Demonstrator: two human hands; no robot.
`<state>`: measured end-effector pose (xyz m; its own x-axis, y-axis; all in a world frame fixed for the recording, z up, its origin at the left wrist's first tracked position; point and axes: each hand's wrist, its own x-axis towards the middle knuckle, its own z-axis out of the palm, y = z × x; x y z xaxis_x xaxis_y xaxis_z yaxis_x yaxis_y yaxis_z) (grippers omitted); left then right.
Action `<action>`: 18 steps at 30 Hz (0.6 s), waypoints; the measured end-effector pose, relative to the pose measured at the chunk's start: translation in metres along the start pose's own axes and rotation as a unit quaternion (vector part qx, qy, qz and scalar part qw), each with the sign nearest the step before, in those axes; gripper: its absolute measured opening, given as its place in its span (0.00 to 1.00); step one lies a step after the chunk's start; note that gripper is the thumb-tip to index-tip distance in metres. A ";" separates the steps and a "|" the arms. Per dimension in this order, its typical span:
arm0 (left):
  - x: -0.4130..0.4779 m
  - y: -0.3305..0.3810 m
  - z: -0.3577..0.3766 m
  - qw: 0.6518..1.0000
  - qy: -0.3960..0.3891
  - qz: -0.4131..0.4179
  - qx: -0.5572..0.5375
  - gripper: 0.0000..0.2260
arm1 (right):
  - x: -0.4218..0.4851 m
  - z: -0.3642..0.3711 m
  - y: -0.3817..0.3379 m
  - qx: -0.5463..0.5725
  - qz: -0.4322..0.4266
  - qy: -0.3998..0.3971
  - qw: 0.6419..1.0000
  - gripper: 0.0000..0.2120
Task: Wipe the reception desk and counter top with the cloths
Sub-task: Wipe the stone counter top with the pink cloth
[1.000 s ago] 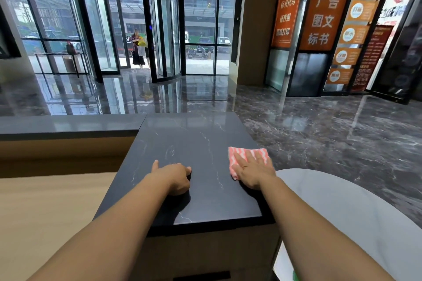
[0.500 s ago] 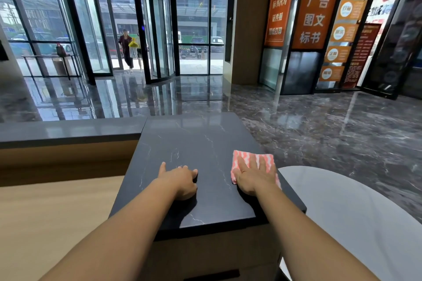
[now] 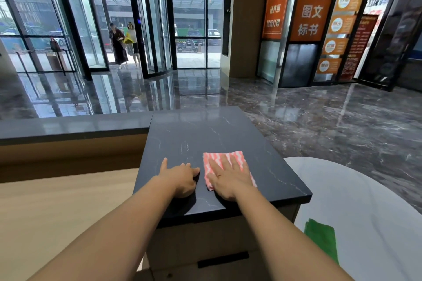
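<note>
We look across a glossy dark marble floor [image 3: 319, 121] toward glass doors, where two people [image 3: 121, 45] stand, and tall orange signs [image 3: 312, 0] on the right. Nearer, a long grey counter ledge [image 3: 68, 125] meets the far left corner of the dark veined tabletop [image 3: 205, 130]. A pale wooden desk surface [image 3: 57, 201] sits lower along its left edge. Off the tabletop's right edge we see a white round table [image 3: 354, 189], also lower, with a green cloth [image 3: 322, 239] lying crumpled near its near edge.

On the near half of the tabletop, about midway between the left and right edges, lies the pink-and-white striped cloth [image 3: 225, 158], folded flat. The right hand [image 3: 230, 178] presses down on it, palm flat, its fingers straight and slightly spread, covering the cloth's near part. Just to the left, apart from the cloth, the left hand [image 3: 182, 178] rests on the bare stone with its fingers curled under and the thumb pointing forward; we see nothing in it.
</note>
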<state>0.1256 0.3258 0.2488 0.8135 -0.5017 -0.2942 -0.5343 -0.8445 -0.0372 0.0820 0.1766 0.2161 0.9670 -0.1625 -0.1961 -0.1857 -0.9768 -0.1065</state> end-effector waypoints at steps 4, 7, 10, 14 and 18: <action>-0.004 0.001 -0.002 1.000 -0.005 0.003 0.005 0.22 | -0.002 0.000 0.030 -0.003 0.026 0.014 1.000 0.26; -0.005 0.001 -0.003 1.000 -0.018 0.001 0.017 0.23 | -0.003 -0.002 0.056 0.004 0.058 0.020 0.998 0.25; -0.005 0.002 -0.004 0.999 -0.025 0.000 0.024 0.24 | -0.004 -0.005 0.081 0.008 0.091 0.021 0.996 0.25; -0.004 0.004 -0.002 0.999 -0.016 0.005 0.028 0.24 | -0.007 -0.009 0.113 0.009 0.137 0.022 0.990 0.26; -0.002 0.000 0.004 0.999 -0.001 0.016 0.032 0.23 | -0.015 -0.008 0.120 0.016 0.169 0.030 0.985 0.26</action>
<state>0.1236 0.3276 0.2455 0.7955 -0.5272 -0.2988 -0.5731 -0.8147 -0.0886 0.0462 0.0607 0.2145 0.8576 -0.4859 -0.1684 -0.5027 -0.8611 -0.0758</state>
